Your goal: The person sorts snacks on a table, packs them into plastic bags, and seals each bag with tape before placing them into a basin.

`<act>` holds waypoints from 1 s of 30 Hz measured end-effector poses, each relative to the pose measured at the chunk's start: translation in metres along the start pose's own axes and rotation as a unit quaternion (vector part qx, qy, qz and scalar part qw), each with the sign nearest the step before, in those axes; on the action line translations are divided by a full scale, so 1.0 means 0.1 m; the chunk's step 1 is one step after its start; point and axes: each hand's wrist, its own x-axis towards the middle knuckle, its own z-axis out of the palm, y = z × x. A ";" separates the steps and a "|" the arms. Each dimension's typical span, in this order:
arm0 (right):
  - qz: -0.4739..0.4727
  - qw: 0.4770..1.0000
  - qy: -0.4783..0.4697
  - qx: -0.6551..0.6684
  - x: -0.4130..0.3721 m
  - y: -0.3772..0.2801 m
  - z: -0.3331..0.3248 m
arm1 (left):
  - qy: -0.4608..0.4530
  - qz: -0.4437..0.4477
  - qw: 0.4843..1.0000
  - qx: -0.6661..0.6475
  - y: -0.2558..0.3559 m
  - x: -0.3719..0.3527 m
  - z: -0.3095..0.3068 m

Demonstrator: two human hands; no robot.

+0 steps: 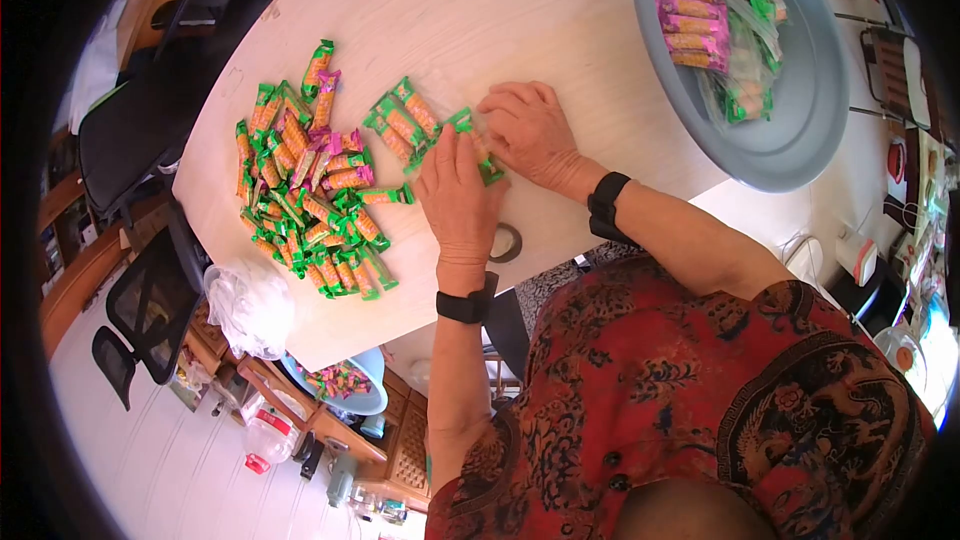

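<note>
Small snack packets in green wrappers with orange sticks lie under and beside my hands. My left hand (458, 195) rests over a green-wrapped snack packet (463, 123), its fingers together and closed on it. Just right of it, my right hand (532, 130) has curled fingers at the packet's right side; what they pinch, if anything, is hidden. Left of my fingertips, more packets (403, 123) lie side by side, perhaps in a clear bag. Further left spreads a loose pile of green and pink snack packets (300, 180).
A grey-blue basin (815, 130) at the right holds bagged packets (693, 28). A dark tape roll (506, 242) lies near the table edge (345, 340). A white plastic bag (248, 305) hangs at the left corner. Below stands a light-blue basin (370, 395) of packets.
</note>
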 end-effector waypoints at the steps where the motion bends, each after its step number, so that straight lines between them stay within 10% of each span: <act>1: -0.002 1.000 0.000 -0.001 0.00 0.00 0.00 | 0.016 0.000 1.000 0.002 -0.02 -0.01 0.05; 30: 0.001 1.000 -0.009 0.017 0.00 -0.01 -0.02 | 0.086 -0.040 0.995 0.038 -0.06 0.39 -0.01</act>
